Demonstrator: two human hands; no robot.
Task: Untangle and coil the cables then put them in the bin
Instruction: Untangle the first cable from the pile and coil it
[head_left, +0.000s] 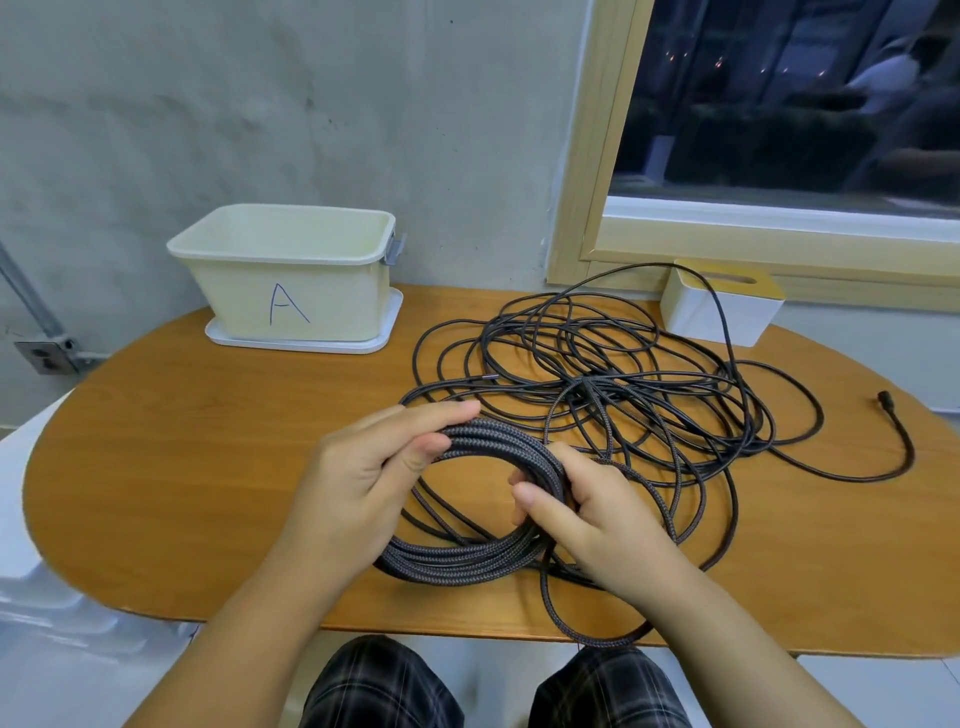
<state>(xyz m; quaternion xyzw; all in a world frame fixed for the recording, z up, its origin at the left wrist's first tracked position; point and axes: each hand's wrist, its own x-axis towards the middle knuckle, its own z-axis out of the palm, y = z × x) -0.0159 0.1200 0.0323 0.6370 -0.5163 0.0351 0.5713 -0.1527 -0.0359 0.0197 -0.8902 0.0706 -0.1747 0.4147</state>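
**Head view: braided coil held in both hands above the table**

Head view, the only one given: a coil (467, 519) of dark braided cable is held between two hands over the near edge of a wooden table (182, 467). The left hand (363, 478) is curled over the coil's upper left arc; its fingers (441, 410) are laid nearly straight across the top of the strands, and the thumb (421, 449) is pressed against them from inside the loop. The right hand (587, 519) is closed on the coil's right side, with the thumb (540, 501) set inside the ring and the remaining fingers wrapped behind the bundle, mostly hidden. The lower arc of the coil is hung below both hands, close to the tabletop; whether it touches cannot be told.

Beyond the fingertips, a loose tangle of cables (597, 374) is spread on the table, and one strand is led from it toward the right hand. A black plug (883, 399) is seen at the far right, well apart from both hands. A cream bin (291, 270) marked "A" is stood on a white tray (306, 343) beyond the left hand, against a grey wall. A white box (722, 306) is placed by the window frame, beyond the tangle.
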